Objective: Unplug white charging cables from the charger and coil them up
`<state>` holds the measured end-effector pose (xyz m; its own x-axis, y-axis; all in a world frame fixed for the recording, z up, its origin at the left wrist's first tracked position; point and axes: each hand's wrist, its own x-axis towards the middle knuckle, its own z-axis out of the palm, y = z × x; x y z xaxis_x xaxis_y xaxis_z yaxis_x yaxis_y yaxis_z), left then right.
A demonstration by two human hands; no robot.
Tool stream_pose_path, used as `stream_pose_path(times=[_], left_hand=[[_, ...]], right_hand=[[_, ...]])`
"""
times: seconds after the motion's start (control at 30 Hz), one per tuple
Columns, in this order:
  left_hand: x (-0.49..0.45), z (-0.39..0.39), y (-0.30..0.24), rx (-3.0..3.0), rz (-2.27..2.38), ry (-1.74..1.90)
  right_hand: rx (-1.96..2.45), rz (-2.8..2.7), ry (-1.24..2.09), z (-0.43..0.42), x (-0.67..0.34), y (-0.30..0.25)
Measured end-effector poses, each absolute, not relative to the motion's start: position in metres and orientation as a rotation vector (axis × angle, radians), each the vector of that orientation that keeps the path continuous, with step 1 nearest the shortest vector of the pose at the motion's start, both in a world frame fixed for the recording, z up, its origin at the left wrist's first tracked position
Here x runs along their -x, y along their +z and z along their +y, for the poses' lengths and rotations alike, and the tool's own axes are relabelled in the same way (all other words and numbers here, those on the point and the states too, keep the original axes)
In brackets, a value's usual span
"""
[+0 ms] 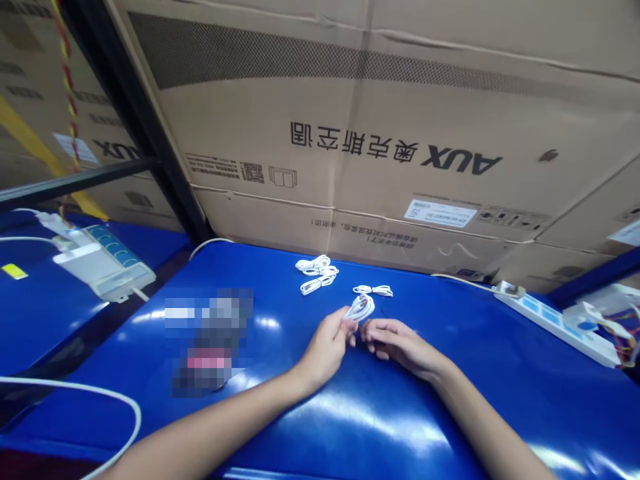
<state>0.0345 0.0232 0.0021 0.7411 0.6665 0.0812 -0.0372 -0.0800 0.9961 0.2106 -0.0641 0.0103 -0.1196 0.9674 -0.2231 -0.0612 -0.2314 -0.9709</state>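
My left hand [330, 347] pinches a coiled white cable [361, 308] between thumb and fingers, its loop standing up above the blue tabletop [350, 420]. My right hand [393, 340] is close beside the coil on its right, with fingers curled and thumb and fingertips together. What those fingertips hold, if anything, is too small to make out. Just beyond the hands lies a bundled white cable [373, 291]. Farther left, several more white cable bundles [318, 273] rest together on the tabletop.
A large cardboard box [340, 180] with upside-down print stands along the table's back edge. Power strips lie at the right [555, 320] and left [107, 267]. A blurred-out object [213, 343] sits on the left. A white cord [115, 393] loops at lower left.
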Motion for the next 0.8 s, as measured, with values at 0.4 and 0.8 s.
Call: stream_pose_path(times=[0.4, 0.8], left_hand=[[-0.042, 0.015, -0.001, -1.348, 0.374, 0.541], [-0.039, 0.024, -0.001, -1.381, 0.45, 0.737]], right_hand=[[1.268, -1.153, 1.64, -0.067, -0.215, 0.012], [1.213, -1.02, 1.537, -0.067, -0.206, 0.014]])
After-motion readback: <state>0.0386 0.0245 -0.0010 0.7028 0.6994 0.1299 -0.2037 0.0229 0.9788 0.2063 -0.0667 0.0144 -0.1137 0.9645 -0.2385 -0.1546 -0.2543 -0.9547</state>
